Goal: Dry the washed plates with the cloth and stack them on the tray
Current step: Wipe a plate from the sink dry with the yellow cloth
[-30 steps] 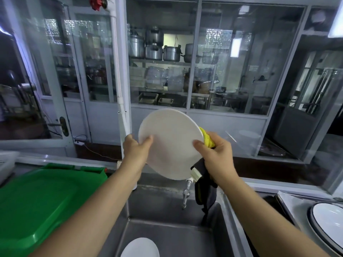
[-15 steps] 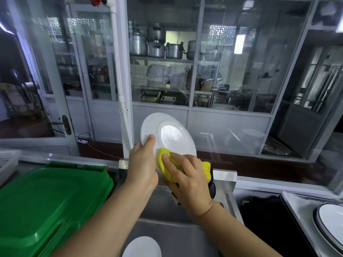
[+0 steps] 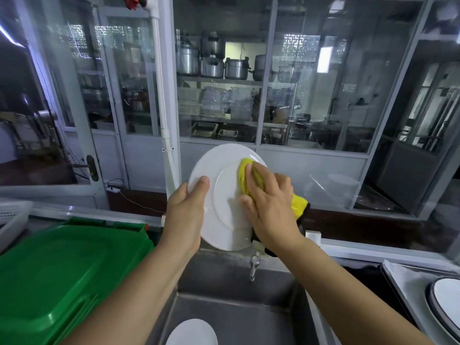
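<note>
- The white plate (image 3: 224,195) is up in the air, tilted nearly on edge, right over the steel sink (image 3: 239,319), face towards the camera.
- The left hand (image 3: 185,215) grips the plate's left rim, thumb curled over the front; the other fingers are hidden behind, so I can't see how deep that hold goes.
- The right hand (image 3: 268,207) presses the yellow cloth (image 3: 245,176) flat against the plate's upper right, fingers spread and fairly straight, a pushing hand rather than a clamping one.
- Risk one: the plate is likely wet, held at one edge only. Push too hard with the cloth and it could pivot out of the left hand's grip, straight down.
- And down there sits another plate (image 3: 191,332) at the near edge of the sink, so a drop could mean two chipped plates.
- Risk two: the cloth's dark tail hangs just above the tap (image 3: 254,266); it could snag or pick up water and smear the plate again.
- Risk three: the lower rim looks untouched, so stacking now could put damp on the tray (image 3: 398,277) at far right, where a dark-rimmed plate (image 3: 445,302) lies already.
</note>
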{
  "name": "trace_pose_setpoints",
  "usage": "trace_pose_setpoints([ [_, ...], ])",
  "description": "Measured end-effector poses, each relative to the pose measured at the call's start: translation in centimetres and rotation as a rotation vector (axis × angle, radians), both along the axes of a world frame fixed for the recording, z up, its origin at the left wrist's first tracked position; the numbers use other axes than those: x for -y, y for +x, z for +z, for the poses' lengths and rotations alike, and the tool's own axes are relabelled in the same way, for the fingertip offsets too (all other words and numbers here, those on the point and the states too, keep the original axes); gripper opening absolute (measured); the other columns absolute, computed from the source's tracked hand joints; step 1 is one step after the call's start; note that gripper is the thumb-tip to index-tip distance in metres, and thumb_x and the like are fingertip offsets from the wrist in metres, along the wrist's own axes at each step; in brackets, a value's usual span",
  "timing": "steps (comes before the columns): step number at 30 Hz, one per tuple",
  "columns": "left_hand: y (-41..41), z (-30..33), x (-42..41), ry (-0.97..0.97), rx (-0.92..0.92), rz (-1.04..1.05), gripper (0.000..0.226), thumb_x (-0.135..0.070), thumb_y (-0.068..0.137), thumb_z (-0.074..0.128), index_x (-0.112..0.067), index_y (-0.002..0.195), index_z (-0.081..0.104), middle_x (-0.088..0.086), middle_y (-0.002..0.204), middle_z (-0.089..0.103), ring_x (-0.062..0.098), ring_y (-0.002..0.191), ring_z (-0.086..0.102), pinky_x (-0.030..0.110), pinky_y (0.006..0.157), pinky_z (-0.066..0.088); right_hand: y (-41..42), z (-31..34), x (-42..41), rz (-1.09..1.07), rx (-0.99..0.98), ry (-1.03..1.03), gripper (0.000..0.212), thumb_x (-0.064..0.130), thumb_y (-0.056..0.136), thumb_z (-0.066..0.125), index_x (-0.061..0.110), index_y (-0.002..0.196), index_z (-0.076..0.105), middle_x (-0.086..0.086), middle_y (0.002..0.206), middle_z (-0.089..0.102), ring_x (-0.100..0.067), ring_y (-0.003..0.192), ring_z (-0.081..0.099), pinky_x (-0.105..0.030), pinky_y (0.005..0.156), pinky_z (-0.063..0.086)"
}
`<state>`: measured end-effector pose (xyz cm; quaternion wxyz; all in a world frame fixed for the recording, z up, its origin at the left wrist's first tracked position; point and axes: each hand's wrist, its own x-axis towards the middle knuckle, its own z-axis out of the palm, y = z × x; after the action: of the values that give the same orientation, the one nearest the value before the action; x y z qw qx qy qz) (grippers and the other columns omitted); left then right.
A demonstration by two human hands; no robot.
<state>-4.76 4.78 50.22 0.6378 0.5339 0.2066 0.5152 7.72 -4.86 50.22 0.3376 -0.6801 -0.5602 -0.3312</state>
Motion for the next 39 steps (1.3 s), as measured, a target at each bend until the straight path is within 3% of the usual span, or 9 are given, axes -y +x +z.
trace_pose_setpoints([
  [5, 0.1, 0.6, -0.1, -0.073, -0.012, 0.019, 0.022, -0.054, 0.068, 0.068, -0.034, 0.077, 0.073, 0.002, 0.087, 0.074, 0.026, 0.091, 0.068, 0.054, 0.088, 0.052, -2.1, -1.5, -0.3, 0.21, 0.141, -0.028, 0.045, 0.014, 0.093, 0.053, 0.011, 0.138, 0.05, -0.005, 0.143, 0.046, -0.033, 0.091, 0.048, -0.047, 0.08, 0.044],
  [8, -0.3, 0.4, -0.8, -0.126, -0.002, 0.017, 0.015, -0.046, 0.079, 0.07, -0.031, 0.079, 0.073, -0.001, 0.089, 0.075, 0.027, 0.094, 0.068, 0.047, 0.086, 0.053, -0.7, -3.9, 0.7, 0.28, 0.224, -0.052, 0.042, 0.01, 0.094, 0.052, 0.014, 0.136, 0.052, 0.0, 0.141, 0.048, -0.03, 0.092, 0.049, -0.046, 0.077, 0.044],
  [13, -0.7, 0.2, -1.4, -0.092, -0.009, 0.021, 0.016, -0.034, 0.088, 0.065, -0.03, 0.074, 0.074, -0.005, 0.079, 0.075, 0.013, 0.072, 0.071, 0.03, 0.066, 0.053, 3.3, -5.1, 2.4, 0.174, 0.209, -0.036, 0.045, 0.011, 0.094, 0.052, 0.018, 0.138, 0.047, 0.006, 0.141, 0.043, -0.026, 0.095, 0.044, -0.046, 0.076, 0.044],
  [18, -0.1, -0.3, -0.6, -0.035, -0.064, -0.022, 0.016, -0.036, 0.086, 0.066, -0.037, 0.072, 0.073, -0.005, 0.08, 0.075, 0.016, 0.076, 0.07, 0.034, 0.071, 0.055, 2.6, -1.5, 1.2, 0.031, 0.188, 0.014, 0.04, 0.019, 0.095, 0.044, 0.012, 0.132, 0.056, -0.004, 0.133, 0.052, -0.027, 0.092, 0.041, -0.046, 0.075, 0.045],
  [22, 0.2, -0.1, -0.3, -0.045, -0.07, -0.029, 0.01, -0.04, 0.08, 0.067, -0.036, 0.074, 0.073, -0.002, 0.079, 0.074, 0.018, 0.076, 0.07, 0.043, 0.077, 0.055, -0.5, -0.6, 0.4, 0.15, 0.193, 0.009, 0.037, 0.02, 0.097, 0.043, 0.012, 0.131, 0.057, -0.006, 0.133, 0.054, -0.029, 0.091, 0.045, -0.047, 0.079, 0.045],
  [26, -0.7, 0.3, -1.0, -0.003, -0.075, 0.003, 0.011, -0.038, 0.085, 0.066, -0.037, 0.077, 0.073, -0.004, 0.079, 0.075, 0.013, 0.071, 0.071, 0.03, 0.06, 0.054, -1.0, -2.6, 1.8, 0.286, 0.267, -0.117, 0.034, 0.015, 0.097, 0.049, 0.012, 0.13, 0.058, -0.005, 0.132, 0.056, -0.029, 0.09, 0.049, -0.045, 0.078, 0.046],
  [29, -1.4, 0.2, -1.3, 0.04, -0.088, 0.022, 0.015, -0.033, 0.089, 0.063, -0.037, 0.078, 0.073, -0.005, 0.079, 0.075, 0.009, 0.069, 0.07, 0.022, 0.056, 0.053, 0.4, -2.3, 2.7, 0.212, 0.068, -0.069, 0.032, 0.02, 0.097, 0.052, 0.013, 0.126, 0.062, -0.011, 0.126, 0.058, -0.029, 0.096, 0.049, -0.043, 0.087, 0.047],
  [34, -1.2, 0.0, 0.0, 0.187, -0.195, -0.082, 0.026, -0.043, 0.077, 0.065, -0.019, 0.082, 0.068, 0.012, 0.078, 0.07, 0.021, 0.073, 0.064, 0.037, 0.072, 0.048, 0.2, 2.7, 1.2, 0.224, 0.051, 0.122, 0.041, 0.005, 0.092, 0.054, 0.009, 0.132, 0.055, -0.016, 0.129, 0.051, -0.03, 0.104, 0.045, -0.037, 0.092, 0.04],
  [39, -0.9, -0.2, 1.2, 0.277, -0.257, -0.103, 0.032, -0.053, 0.073, 0.06, -0.023, 0.077, 0.067, -0.006, 0.061, 0.059, 0.01, 0.059, 0.053, 0.032, 0.062, 0.042, -0.8, 3.8, -0.4, 0.29, 0.082, -0.011, 0.036, 0.019, 0.09, 0.048, 0.017, 0.123, 0.064, -0.007, 0.116, 0.058, -0.027, 0.105, 0.051, -0.042, 0.089, 0.038],
])
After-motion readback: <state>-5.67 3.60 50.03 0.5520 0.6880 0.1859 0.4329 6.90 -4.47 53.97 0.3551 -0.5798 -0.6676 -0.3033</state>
